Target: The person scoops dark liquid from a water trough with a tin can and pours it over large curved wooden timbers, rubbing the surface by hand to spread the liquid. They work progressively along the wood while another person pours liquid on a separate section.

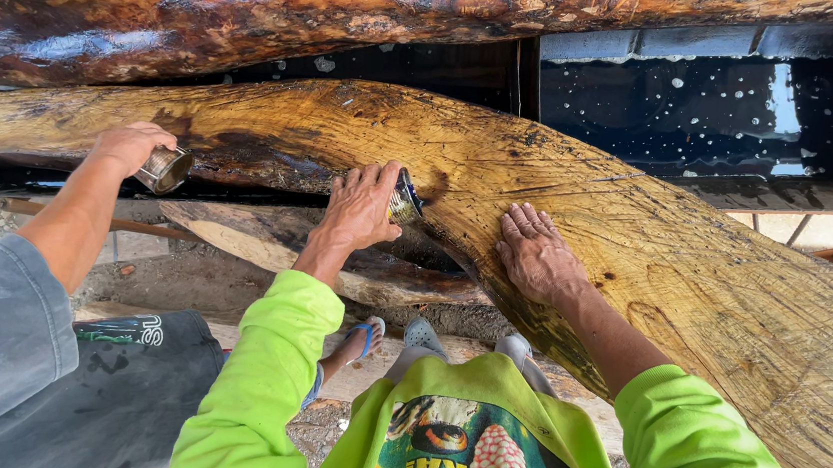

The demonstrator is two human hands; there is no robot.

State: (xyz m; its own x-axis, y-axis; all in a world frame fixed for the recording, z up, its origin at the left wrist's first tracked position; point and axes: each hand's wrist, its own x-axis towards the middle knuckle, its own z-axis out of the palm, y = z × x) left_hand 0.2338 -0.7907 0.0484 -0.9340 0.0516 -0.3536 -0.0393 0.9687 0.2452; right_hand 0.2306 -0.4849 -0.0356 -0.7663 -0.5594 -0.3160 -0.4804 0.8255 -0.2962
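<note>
The left hand (359, 204) is closed around a small tin can (405, 198), tipped against the wet wooden slab (693, 288). The right hand (536, 249) lies flat and empty on the slab, just right. Far left, a co-worker's hand (128, 146) grips another can (165, 170). The slick wood could let the can slip and spill.

A small metal can (405, 199) — tipped sideways against the wet, yellow-brown wooden slab (694, 278).

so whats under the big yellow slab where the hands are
Under the wooden slab a smaller plank shows, with sandalled feet on the ground. The slab hides what supports it. The left hand holds a tin can.
</note>
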